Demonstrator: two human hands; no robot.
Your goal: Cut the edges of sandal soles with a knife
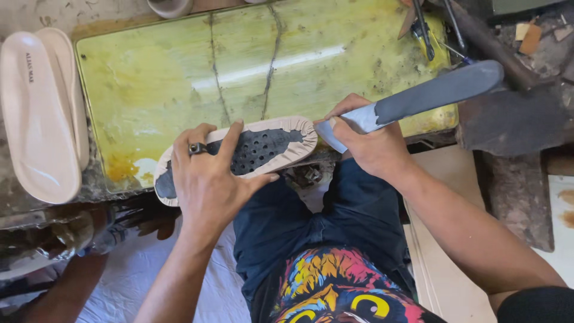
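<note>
**Blade at the toe of the sole**

Head view: the left hand [209, 176] lies flat and spread over a pale shoe sole [239, 157], pinning it at the near edge of the yellow-green worktop [179, 78]. The sole's dark, perforated middle shows between the fingers, and a ring sits on one finger. The right hand [373, 146] is closed around a long flat knife [418, 98], its grey blade end meeting the sole's toe rim. This looks like edge trimming or scraping at the toe. The next stroke, as I judge it, calls for firm downward pressure from the left hand and a shallow blade angle along the rim. Two pale insoles [42, 113] lie stacked at the left, well apart. Small tools [427, 30] rest at the worktop's far right corner.
</note>
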